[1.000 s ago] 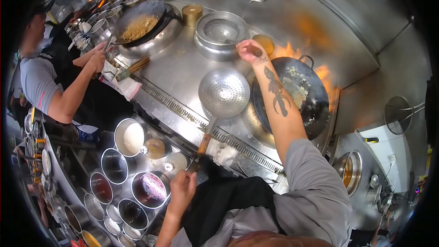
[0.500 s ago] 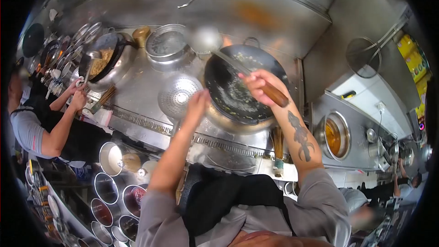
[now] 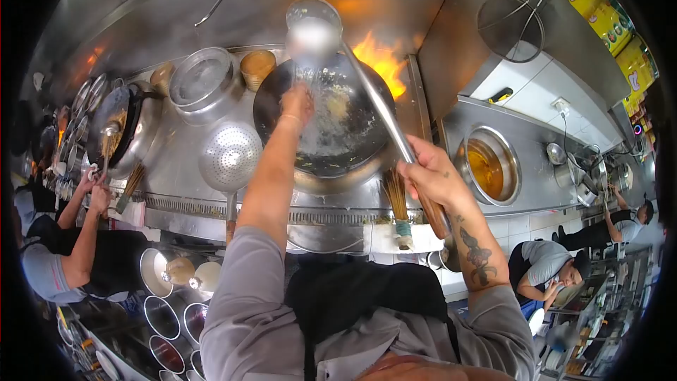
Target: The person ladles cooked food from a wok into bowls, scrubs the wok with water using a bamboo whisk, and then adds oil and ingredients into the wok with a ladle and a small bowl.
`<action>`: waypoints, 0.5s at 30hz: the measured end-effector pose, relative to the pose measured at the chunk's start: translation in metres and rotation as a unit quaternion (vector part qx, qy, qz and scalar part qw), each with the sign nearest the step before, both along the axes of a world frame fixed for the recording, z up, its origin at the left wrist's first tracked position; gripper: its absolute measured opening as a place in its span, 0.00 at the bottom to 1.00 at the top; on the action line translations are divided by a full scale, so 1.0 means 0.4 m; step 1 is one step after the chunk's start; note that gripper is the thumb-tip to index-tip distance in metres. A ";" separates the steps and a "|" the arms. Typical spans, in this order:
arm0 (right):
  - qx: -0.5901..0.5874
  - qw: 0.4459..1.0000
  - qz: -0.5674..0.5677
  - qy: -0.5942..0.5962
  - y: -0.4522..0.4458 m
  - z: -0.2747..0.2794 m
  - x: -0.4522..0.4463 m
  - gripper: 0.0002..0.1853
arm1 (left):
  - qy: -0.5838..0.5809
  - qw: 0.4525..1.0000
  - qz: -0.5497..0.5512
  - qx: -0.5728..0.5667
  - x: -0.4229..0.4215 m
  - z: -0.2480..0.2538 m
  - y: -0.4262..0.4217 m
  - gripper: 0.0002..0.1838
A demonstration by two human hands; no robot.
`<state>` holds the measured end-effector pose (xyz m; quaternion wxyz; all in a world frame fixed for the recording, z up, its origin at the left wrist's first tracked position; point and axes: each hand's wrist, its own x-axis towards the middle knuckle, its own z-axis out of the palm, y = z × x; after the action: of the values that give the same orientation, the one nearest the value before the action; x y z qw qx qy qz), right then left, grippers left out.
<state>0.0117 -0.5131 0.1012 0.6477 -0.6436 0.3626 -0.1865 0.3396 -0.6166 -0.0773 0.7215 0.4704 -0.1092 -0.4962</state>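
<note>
My right hand [image 3: 429,168] grips a long-handled ladle [image 3: 381,106] near its wooden end. The ladle's bowl, partly blurred, is raised over the far edge of a dark wok [image 3: 271,116]. My left hand [image 3: 298,102] reaches over the left part of the wok with its fingers curled; what they hold, if anything, I cannot make out. Pale bits of food and whitish liquid or steam show inside the wok. Flames [image 3: 381,63] rise behind its right side. Left of the wok lies a perforated strainer [image 3: 230,157].
A metal pot with a sieve [image 3: 202,79] stands at the back left, beside a wooden-looking container [image 3: 258,69]. A bamboo brush [image 3: 399,208] lies at the front edge. On the right is a bowl of orange liquid [image 3: 486,169]. A co-worker [image 3: 77,240] handles another wok at left.
The ladle's bowl has swung up and away, its handle now pointing toward me. My left hand has moved from beside the strainer to over the wok. Flames have flared up behind the wok.
</note>
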 end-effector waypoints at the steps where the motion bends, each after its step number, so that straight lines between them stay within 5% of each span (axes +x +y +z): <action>1: -0.012 1.000 -0.014 -0.005 0.012 -0.001 -0.009 0.28 | 0.010 0.999 -0.036 -0.013 0.002 0.008 -0.004 0.06; 3: 0.006 0.998 -0.059 -0.026 0.023 -0.048 -0.025 0.26 | 0.029 0.993 -0.107 -0.037 0.031 0.009 -0.013 0.08; 4: 0.012 0.997 -0.079 -0.023 0.028 -0.074 -0.025 0.26 | -0.344 0.925 -0.154 -0.058 0.073 -0.097 -0.054 0.09; 5: 0.018 0.995 -0.099 -0.021 0.030 -0.108 -0.026 0.25 | -0.665 0.742 -0.067 -0.040 0.114 -0.202 -0.095 0.11; 7: -0.030 0.994 -0.104 -0.012 0.020 -0.205 -0.026 0.19 | -0.811 0.574 -0.024 0.112 0.102 -0.204 -0.054 0.12; 8: -0.042 0.993 -0.107 0.005 0.018 -0.241 -0.020 0.17 | -0.735 0.652 -0.064 0.178 0.084 -0.171 -0.031 0.13; 11: -0.016 0.992 -0.122 0.014 0.033 -0.318 0.022 0.14 | -0.661 0.737 -0.019 0.138 0.028 -0.145 0.035 0.13; 13: 0.022 0.991 -0.134 -0.015 0.058 -0.353 0.075 0.15 | -0.417 0.889 -0.100 0.158 -0.011 -0.193 0.051 0.16; 15: -0.011 0.989 -0.094 -0.112 0.090 -0.405 0.147 0.17 | -0.057 0.971 -0.153 0.177 -0.124 -0.124 0.131 0.18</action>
<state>0.0706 -0.4770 -0.0609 0.6570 -0.5885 0.3447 -0.3213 0.2899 -0.5642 -0.1269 0.5350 0.5959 -0.1315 -0.5843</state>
